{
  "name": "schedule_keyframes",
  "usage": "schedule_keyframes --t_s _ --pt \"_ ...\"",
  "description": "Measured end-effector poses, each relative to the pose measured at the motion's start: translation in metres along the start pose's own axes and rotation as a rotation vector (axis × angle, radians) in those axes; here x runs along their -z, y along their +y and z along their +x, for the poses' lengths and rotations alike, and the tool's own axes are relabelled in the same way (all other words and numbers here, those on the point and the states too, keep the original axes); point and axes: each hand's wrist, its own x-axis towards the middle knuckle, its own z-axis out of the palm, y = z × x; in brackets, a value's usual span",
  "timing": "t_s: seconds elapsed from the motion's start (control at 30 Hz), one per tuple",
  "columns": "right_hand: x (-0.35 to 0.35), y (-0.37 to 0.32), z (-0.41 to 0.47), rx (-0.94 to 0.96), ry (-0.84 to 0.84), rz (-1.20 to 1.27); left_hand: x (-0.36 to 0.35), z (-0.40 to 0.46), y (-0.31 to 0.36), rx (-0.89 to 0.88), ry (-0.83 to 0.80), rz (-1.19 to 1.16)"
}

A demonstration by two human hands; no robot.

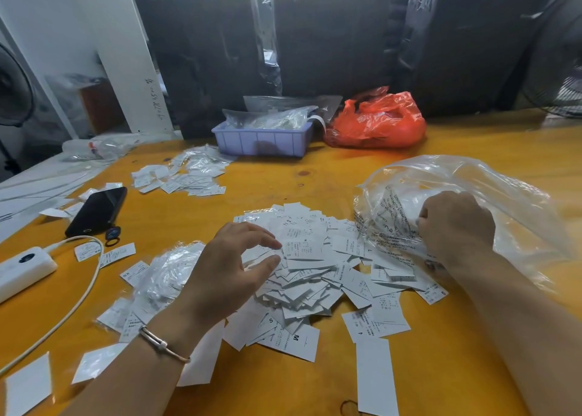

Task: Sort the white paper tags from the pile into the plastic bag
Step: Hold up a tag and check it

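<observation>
Left hand (234, 266) hovers loosely curled over tags (315, 267); right hand (456, 226) grips bag (472, 179).

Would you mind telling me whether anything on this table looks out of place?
Yes: a black phone and a white power bank with its cable lie among stray white tags left of the main pile.

Even, soft indoor light on the table (330, 176); dim blurred background, wide-angle bending at edges.
</observation>
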Motion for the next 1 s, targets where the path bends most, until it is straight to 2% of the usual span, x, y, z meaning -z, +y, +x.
schedule_keyframes --t_s 0.1,0.27,0.6,0.87,0.93,1.0 --pt "0.002 -0.001 0.001 0.000 0.109 0.069 -0.001 0.000 -0.001 0.000 -0.003 0.004" --pt "-0.008 0.000 0.000 0.045 0.030 -0.004 -0.003 -0.001 -0.003 -0.002 -0.018 -0.007" --pt "-0.001 -0.006 -0.005 0.078 0.451 0.438 -0.003 -0.002 0.000 0.006 -0.029 -0.034" --pt "0.017 -0.019 -0.022 0.206 0.637 0.595 -0.005 -0.003 0.004 0.018 -0.042 -0.062" --pt "0.023 -0.027 -0.030 0.266 0.624 0.730 -0.006 -0.002 0.003 0.028 -0.047 -0.079" --pt "0.028 -0.039 -0.041 0.315 0.474 1.008 -0.008 -0.001 0.003 0.032 -0.051 -0.092"
